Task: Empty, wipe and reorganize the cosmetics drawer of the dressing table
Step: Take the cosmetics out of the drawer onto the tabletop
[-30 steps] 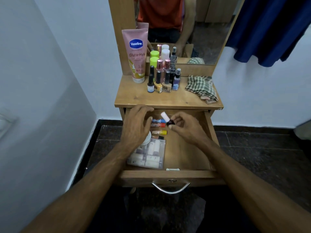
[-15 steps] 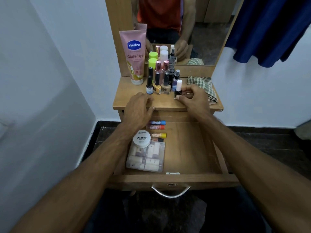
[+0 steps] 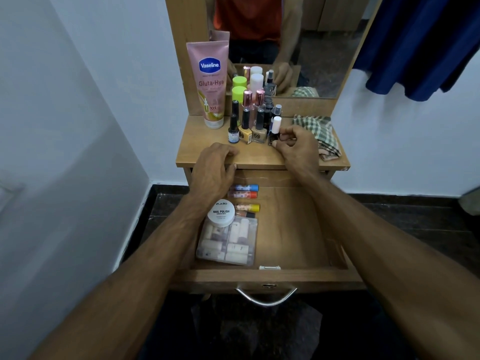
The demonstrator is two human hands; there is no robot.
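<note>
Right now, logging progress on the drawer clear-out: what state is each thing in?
Drawer: pulled open, partly emptied.
White-capped bottle: upright on tabletop, pinched by right hand.
Left hand: resting on table edge, holding nothing.
Nail polish remover tub: lid on, in drawer.
Checked cloth: crumpled on tabletop.

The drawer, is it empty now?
No, the drawer holds a white nail polish remover tub, a clear pouch and several lip balm sticks.
</note>
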